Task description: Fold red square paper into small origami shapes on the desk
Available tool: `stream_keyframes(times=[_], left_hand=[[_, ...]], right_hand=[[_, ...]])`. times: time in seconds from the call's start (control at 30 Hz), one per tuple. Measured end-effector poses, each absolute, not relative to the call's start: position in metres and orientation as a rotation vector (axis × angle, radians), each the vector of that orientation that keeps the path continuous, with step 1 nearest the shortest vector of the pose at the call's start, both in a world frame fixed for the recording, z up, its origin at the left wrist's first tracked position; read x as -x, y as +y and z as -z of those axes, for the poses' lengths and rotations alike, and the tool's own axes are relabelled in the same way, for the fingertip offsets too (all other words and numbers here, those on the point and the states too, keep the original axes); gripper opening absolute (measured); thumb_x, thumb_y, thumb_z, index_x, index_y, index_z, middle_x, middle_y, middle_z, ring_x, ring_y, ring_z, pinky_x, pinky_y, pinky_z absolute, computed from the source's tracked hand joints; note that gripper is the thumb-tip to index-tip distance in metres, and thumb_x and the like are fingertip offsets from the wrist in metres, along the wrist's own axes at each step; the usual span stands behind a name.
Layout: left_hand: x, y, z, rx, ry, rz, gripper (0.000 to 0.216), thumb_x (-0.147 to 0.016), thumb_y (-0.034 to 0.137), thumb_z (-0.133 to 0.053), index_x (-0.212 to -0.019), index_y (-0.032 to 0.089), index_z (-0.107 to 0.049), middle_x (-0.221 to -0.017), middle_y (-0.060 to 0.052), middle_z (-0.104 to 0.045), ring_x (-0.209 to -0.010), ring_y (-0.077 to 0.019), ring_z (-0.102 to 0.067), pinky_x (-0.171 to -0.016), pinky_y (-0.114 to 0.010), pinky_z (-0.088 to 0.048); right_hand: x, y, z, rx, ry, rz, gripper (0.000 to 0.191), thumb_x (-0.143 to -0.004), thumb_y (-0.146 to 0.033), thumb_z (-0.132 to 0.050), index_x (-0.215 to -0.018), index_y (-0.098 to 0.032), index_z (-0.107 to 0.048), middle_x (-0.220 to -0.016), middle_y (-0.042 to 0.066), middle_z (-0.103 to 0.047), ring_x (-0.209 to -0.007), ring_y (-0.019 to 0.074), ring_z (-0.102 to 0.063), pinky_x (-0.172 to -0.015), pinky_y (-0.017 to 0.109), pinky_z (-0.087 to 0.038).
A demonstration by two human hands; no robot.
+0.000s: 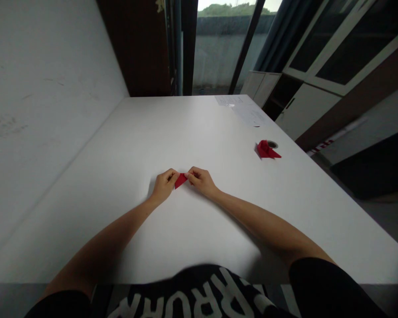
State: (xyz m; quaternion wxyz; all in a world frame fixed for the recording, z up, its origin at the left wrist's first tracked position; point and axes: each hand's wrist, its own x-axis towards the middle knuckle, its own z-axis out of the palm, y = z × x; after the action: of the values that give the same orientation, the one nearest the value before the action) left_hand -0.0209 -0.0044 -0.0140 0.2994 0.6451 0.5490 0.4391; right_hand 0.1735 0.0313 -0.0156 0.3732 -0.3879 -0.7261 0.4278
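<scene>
A small piece of folded red paper (180, 180) is held between my two hands, just above or on the white table (199, 137). My left hand (165, 184) pinches its left edge between thumb and fingers. At the upper right corner, my right hand (200, 179) grips the paper with thumb and forefinger. A pointed lower corner of the paper hangs toward me. Parts of the paper are hidden behind my fingers.
On the right side of the table lie folded red paper pieces (265, 150) beside a round dark-centred object (272, 144). Printed sheets (248, 114) rest near the far right edge. A white wall (53, 88) borders the left side; cabinets (308, 108) stand beyond the right edge.
</scene>
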Motion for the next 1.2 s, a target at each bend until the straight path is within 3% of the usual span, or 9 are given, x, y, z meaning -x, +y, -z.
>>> stream_keyframes(times=[0.63, 0.97, 1.2], left_hand=[[0.0222, 0.0014, 0.0207, -1.659, 1.269, -1.108, 0.032, -0.093, 0.045, -0.055, -0.076, 0.019, -0.061, -0.068, 0.002, -0.056, -0.064, -0.0135, -0.049, -0.062, -0.025, -0.039], [0.0229, -0.0013, 0.0204, -1.576, 1.201, -1.048, 0.042, -0.097, 0.055, -0.049, -0.075, 0.020, -0.054, -0.053, 0.006, -0.045, -0.047, -0.0095, -0.038, -0.049, -0.023, -0.031], [0.0215, -0.0009, 0.0199, -1.437, 1.136, -1.075, 0.042, -0.095, 0.058, -0.052, -0.079, 0.019, -0.054, -0.058, 0.002, -0.059, -0.049, -0.0105, -0.052, -0.051, -0.023, -0.040]], right_hand=[[-0.1749, 0.0354, 0.0153, 0.997, -1.826, -1.032, 0.053, -0.095, -0.060, -0.049, -0.062, -0.021, -0.039, -0.059, -0.005, -0.033, -0.058, 0.0104, -0.031, -0.055, 0.026, -0.025], [-0.1756, 0.0369, 0.0172, 0.990, -1.740, -1.143, 0.058, -0.095, -0.070, -0.042, -0.064, -0.021, -0.041, -0.060, -0.004, -0.037, -0.058, 0.0109, -0.033, -0.055, 0.026, -0.027], [-0.1748, 0.0309, 0.0101, 0.924, -1.887, -1.180, 0.053, -0.095, -0.065, -0.045, -0.071, -0.019, -0.053, -0.064, -0.002, -0.048, -0.060, 0.0117, -0.041, -0.058, 0.024, -0.033]])
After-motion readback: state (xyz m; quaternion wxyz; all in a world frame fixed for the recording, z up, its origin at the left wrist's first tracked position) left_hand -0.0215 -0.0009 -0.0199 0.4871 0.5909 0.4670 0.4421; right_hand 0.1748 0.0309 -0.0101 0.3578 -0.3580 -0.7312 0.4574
